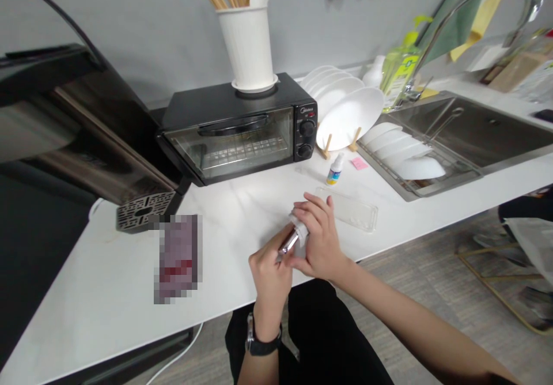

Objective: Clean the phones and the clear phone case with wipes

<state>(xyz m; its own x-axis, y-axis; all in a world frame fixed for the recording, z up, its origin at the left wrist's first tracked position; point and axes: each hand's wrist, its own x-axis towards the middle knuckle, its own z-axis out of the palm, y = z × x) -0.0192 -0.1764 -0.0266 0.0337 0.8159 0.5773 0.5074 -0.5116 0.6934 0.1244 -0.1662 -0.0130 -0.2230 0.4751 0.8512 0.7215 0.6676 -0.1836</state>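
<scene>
My left hand [273,267], a black-strapped watch on its wrist, is closed around a narrow shiny metallic object [288,243]; its far part is hidden, so I cannot tell its kind. A white tissue-like piece [301,228] wraps the object's upper part. My right hand [320,235] curves over this white piece, its thumb reaching toward the left hand. Just beyond the right hand lies a clear, shallow plastic case [352,211]. Behind it stands a small spray bottle [335,170] with a blue and yellow label, beside a pink slip [358,163].
A black toaster oven [242,134] carries a white utensil pot [247,45]. Plates [349,117] stand racked beside the sink [496,125], where bowls [408,157] sit on a rack. At left are a dark machine [108,137] and a blurred-out flat item [178,252] on the white counter [108,281].
</scene>
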